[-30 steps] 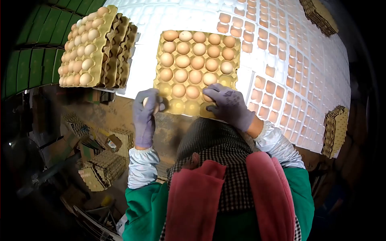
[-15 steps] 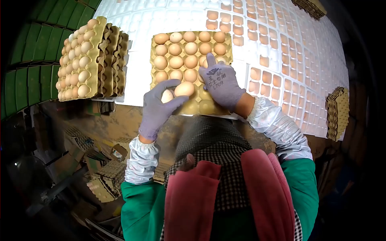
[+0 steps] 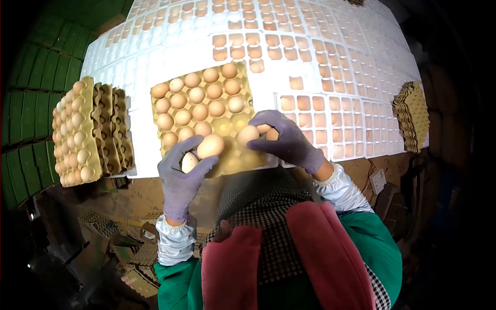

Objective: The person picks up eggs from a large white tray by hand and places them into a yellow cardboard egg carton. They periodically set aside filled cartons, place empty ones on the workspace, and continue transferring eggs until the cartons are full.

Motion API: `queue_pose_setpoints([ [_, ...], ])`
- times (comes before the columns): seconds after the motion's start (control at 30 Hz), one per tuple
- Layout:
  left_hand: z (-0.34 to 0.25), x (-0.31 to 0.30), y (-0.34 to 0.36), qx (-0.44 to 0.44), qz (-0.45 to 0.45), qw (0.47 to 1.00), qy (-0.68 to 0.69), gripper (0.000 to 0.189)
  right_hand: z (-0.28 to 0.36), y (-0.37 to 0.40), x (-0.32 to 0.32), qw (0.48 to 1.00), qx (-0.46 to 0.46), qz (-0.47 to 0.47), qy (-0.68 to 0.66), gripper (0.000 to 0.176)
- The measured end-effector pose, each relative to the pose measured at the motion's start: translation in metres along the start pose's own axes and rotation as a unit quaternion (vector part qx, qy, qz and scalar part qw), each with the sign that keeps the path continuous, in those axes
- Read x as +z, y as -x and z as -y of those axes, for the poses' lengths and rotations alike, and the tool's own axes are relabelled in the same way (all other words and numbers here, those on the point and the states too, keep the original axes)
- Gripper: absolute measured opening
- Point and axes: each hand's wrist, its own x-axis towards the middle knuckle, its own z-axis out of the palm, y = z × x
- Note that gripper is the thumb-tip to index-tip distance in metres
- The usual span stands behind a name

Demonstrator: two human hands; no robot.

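Observation:
In grey gloves, both hands are over the front of a yellow-brown egg tray (image 3: pixel 235 164). My left hand (image 3: pixel 183 173) is closed around two eggs, a brown one (image 3: pixel 210 146) between thumb and fingers and a paler one (image 3: pixel 189 162) in the palm. Several eggs are gripped in my right hand (image 3: pixel 283 139), one of them (image 3: pixel 248 136) at its fingertips. Brown eggs (image 3: pixel 200 111) fill the back rows of the tray; several cups at its front right hold none.
White foam trays (image 3: pixel 330 111) with eggs in pockets cover the table. Upright at the left stand egg-filled and other pulp trays (image 3: pixel 89 129). A stack of pulp trays (image 3: pixel 412 116) is at the right edge. Green cartons (image 3: pixel 23 124) line the far left.
The view has shifted. My right hand has moved back from the tray's right rows and now holds several eggs; cups there are bare. My left hand still holds its two eggs.

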Motion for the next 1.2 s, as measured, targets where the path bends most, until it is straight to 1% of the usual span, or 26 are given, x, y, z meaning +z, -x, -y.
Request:
queue_pose_setpoints([
  [0.07,-0.011,0.024,-0.010,-0.013,0.017,1.000,-0.016,0.040,-0.025,0.029,-0.016,0.982,0.160,-0.027,-0.099,0.045],
  [0.1,-0.017,0.038,-0.020,0.045,0.031,0.996,-0.072,0.041,-0.040,0.036,-0.029,0.970,0.220,-0.037,-0.102,0.044],
  [0.13,-0.020,0.055,-0.031,0.082,0.036,0.992,-0.089,0.040,-0.053,0.040,-0.046,0.910,0.322,-0.050,-0.256,0.044],
  [0.2,-0.037,0.096,-0.057,0.133,0.038,0.974,-0.178,0.037,-0.083,0.034,-0.071,0.912,0.320,-0.129,-0.221,0.045],
  [0.23,-0.036,0.117,-0.073,0.133,0.062,0.962,-0.229,0.036,-0.107,0.027,-0.079,0.965,0.173,-0.197,0.033,0.045],
  [0.27,-0.029,0.141,-0.091,0.189,0.051,0.940,-0.279,0.031,-0.105,0.015,-0.088,0.959,0.135,-0.225,0.105,0.043],
  [0.33,-0.013,0.182,-0.126,0.158,0.099,0.904,-0.385,0.023,-0.127,-0.003,-0.102,0.954,0.118,-0.225,0.159,0.040],
  [0.37,-0.002,0.198,-0.140,0.160,0.096,0.902,-0.389,0.023,-0.132,-0.006,-0.109,0.954,0.115,-0.228,0.156,0.040],
  [0.43,0.015,0.220,-0.163,0.078,0.157,0.838,-0.517,0.022,-0.140,-0.008,-0.120,0.927,0.163,-0.242,0.236,0.040],
  [0.47,0.016,0.226,-0.170,0.079,0.157,0.835,-0.522,0.022,-0.155,-0.008,-0.123,0.928,0.163,-0.244,0.231,0.040],
  [0.53,0.016,0.235,-0.178,0.021,0.241,0.790,-0.563,0.016,-0.188,0.000,-0.124,0.937,0.121,-0.163,0.283,0.040],
  [0.57,0.008,0.235,-0.172,0.054,0.191,0.853,-0.483,0.015,-0.183,-0.003,-0.130,0.939,0.106,-0.147,0.293,0.039],
  [0.6,0.007,0.241,-0.170,0.053,0.191,0.850,-0.487,0.015,-0.182,-0.009,-0.134,0.940,0.106,-0.148,0.288,0.039],
  [0.67,0.004,0.256,-0.165,0.076,0.090,0.964,-0.237,0.018,-0.181,-0.023,-0.137,0.941,0.098,-0.198,0.255,0.046],
  [0.7,-0.003,0.262,-0.165,0.032,0.136,0.976,-0.165,0.025,-0.181,-0.032,-0.137,0.942,0.099,-0.201,0.250,0.044],
  [0.73,0.013,0.270,-0.163,0.029,0.136,0.976,-0.169,0.025,-0.186,-0.034,-0.134,0.943,0.099,-0.200,0.245,0.044],
  [0.8,0.061,0.286,-0.158,0.274,0.060,0.917,-0.285,0.028,-0.198,-0.041,-0.129,0.936,0.116,-0.113,0.313,0.041],
  [0.83,0.063,0.282,-0.155,0.241,0.122,0.918,-0.291,0.031,-0.196,-0.046,-0.131,0.962,0.124,-0.088,0.225,0.042],
  [0.87,0.060,0.279,-0.154,0.233,0.122,0.919,-0.293,0.031,-0.192,-0.051,-0.130,0.964,0.124,-0.081,0.221,0.042],
  [0.93,0.034,0.267,-0.151,0.189,0.159,0.940,-0.237,0.031,-0.182,-0.070,-0.122,0.961,0.015,-0.221,0.164,0.041],
  [0.97,0.013,0.262,-0.147,0.167,0.160,0.953,-0.197,0.033,-0.182,-0.080,-0.119,0.964,-0.017,-0.233,0.123,0.041],
  [1.0,-0.003,0.255,-0.140,0.169,0.149,0.956,-0.186,0.032,-0.191,-0.088,-0.111,0.955,-0.049,-0.226,0.184,0.040],
  [1.07,-0.039,0.224,-0.123,0.140,0.193,0.953,-0.185,0.025,-0.225,-0.091,-0.090,0.926,-0.024,-0.143,0.348,0.038],
  [1.1,-0.049,0.200,-0.115,0.138,0.174,0.952,-0.208,0.020,-0.223,-0.089,-0.090,0.928,-0.037,-0.138,0.345,0.036],
  [1.13,-0.054,0.170,-0.105,0.134,0.159,0.951,-0.227,0.016,-0.204,-0.088,-0.089,0.936,-0.006,-0.172,0.308,0.036],
  [1.2,-0.048,0.105,-0.088,0.078,0.011,0.969,-0.233,0.017,-0.149,-0.085,-0.085,0.970,-0.043,-0.200,0.132,0.035],
])
